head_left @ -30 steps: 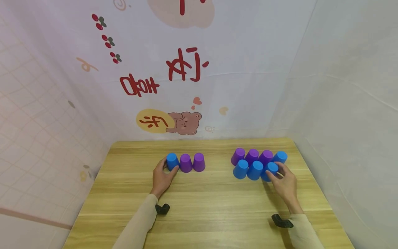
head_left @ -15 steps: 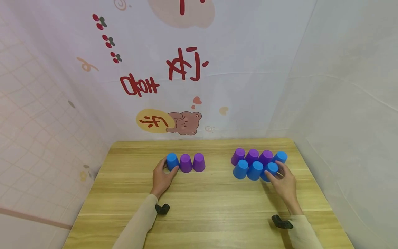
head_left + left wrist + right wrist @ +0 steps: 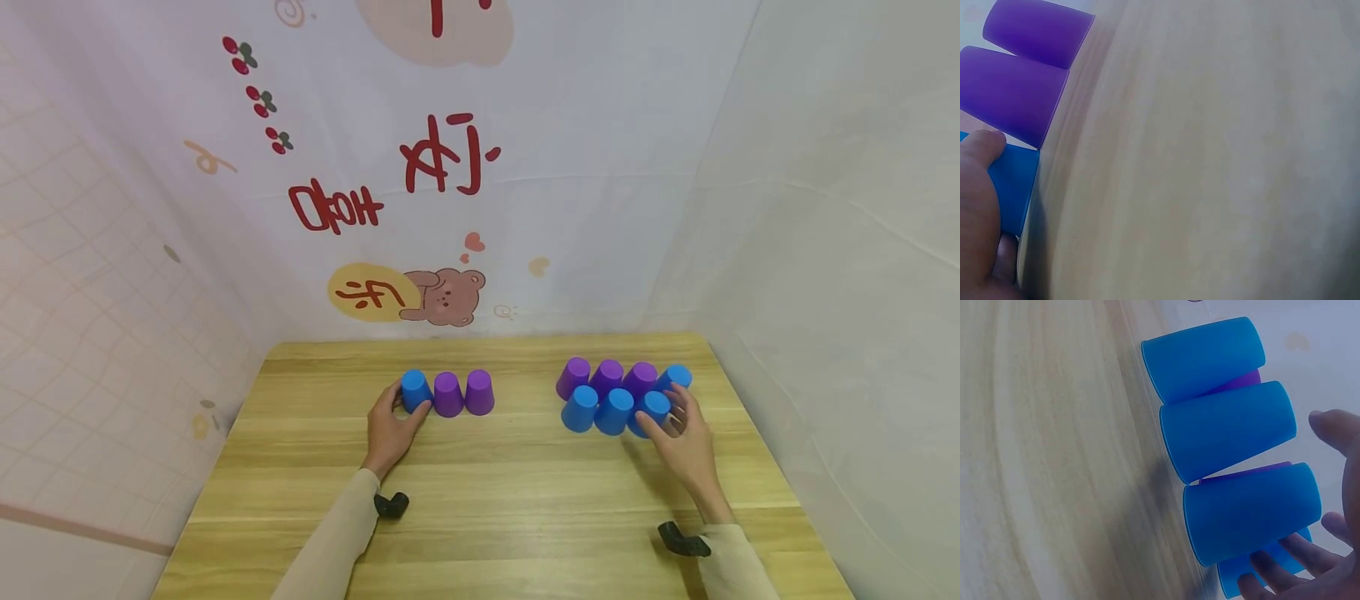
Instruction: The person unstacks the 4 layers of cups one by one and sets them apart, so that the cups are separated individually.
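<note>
An upside-down blue cup (image 3: 416, 390) stands at the left end of a short row, and my left hand (image 3: 390, 429) grips its sides. In the left wrist view the thumb lies on the blue cup (image 3: 1015, 184). Two purple cups (image 3: 448, 395) (image 3: 480, 392) stand beside it. On the right, my right hand (image 3: 686, 442) is spread around the rightmost front blue cup (image 3: 652, 412). The right wrist view shows its thumb (image 3: 1332, 428) apart from the cups, and fingers (image 3: 1275, 572) beside that cup's far side; contact there is unclear.
Two more blue cups (image 3: 581, 409) (image 3: 614, 412) complete the front row. Behind stand several purple cups (image 3: 573, 379) and a blue cup (image 3: 672, 379) at the right end. The wooden table (image 3: 517, 508) meets white cloth walls (image 3: 600, 208) at the back and sides.
My right hand has spread a little, its fingers moving up and right and its thumb slightly left. The left hand and the cups keep their places.
</note>
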Demonstrator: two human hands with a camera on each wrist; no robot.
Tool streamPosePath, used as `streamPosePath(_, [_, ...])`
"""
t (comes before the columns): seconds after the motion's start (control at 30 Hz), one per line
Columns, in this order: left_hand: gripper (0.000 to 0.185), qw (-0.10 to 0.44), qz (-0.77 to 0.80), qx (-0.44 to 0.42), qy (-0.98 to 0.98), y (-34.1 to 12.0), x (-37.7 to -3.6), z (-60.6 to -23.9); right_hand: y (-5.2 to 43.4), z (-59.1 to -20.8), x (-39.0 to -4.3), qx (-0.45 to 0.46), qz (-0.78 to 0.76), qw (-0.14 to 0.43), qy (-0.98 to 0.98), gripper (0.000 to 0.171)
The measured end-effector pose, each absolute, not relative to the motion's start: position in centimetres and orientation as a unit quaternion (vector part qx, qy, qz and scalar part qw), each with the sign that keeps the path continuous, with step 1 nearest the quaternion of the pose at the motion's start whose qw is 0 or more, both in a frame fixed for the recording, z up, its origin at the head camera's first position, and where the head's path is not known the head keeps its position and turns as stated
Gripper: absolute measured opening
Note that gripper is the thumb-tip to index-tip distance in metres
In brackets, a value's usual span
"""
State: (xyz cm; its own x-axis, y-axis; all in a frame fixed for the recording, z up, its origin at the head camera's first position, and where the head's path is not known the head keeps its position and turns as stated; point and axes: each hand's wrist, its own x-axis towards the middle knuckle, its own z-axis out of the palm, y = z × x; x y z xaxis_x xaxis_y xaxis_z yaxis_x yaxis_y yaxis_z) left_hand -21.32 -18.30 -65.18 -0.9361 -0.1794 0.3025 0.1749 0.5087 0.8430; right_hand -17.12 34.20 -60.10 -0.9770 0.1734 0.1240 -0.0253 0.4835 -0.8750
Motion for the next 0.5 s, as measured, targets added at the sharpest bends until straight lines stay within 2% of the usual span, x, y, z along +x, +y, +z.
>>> streamPosePath(0.27, [0.072, 0.177, -0.5, 0.005, -0.848, -17.9, -21.5, -65.0, 34.4, -58.8, -17.1, -0.036, 0.511, 0.082, -0.855, 0.099])
streamPosePath(0.5, [0.071, 0.177, -0.499, 0.011, -0.849, -17.6, -21.6, -64.8, 34.4, -56.9, -17.4, -0.029, 0.487, 0.106, -0.866, 0.097])
